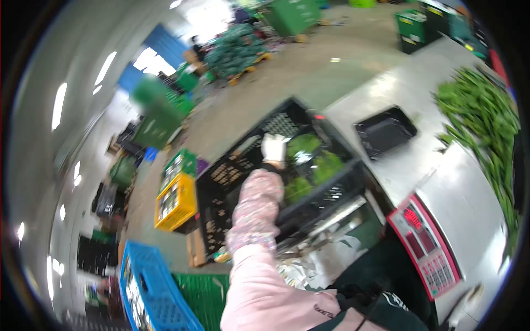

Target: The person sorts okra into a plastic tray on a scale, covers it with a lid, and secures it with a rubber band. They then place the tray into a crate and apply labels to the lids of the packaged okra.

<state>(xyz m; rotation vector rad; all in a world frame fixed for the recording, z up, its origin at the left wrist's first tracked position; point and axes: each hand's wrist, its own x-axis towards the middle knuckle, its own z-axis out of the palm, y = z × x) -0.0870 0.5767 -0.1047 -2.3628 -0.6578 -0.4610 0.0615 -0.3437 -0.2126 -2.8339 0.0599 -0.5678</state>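
My left hand (274, 149), in a white glove below a pink sleeve, reaches down into a black plastic crate (331, 135). Its fingers look apart, with nothing seen in them. Right beside the hand lie wrapped packs of leafy greens (302, 144), their clear film catching the light. The crate's left half shows its bare perforated floor and wall. At the lower right edge, beside the scale, a blurred white shape (466, 308) looks like my gloved right hand; its fingers are smeared.
A steel table (386, 94) on the right carries an empty black tray (385, 131), loose long-stemmed greens (480, 105) and a red digital scale (424, 248). Blue (157, 287) and yellow (178, 204) crates stand at left. Farther off are green bins (290, 15) and piled green sacks (234, 49).
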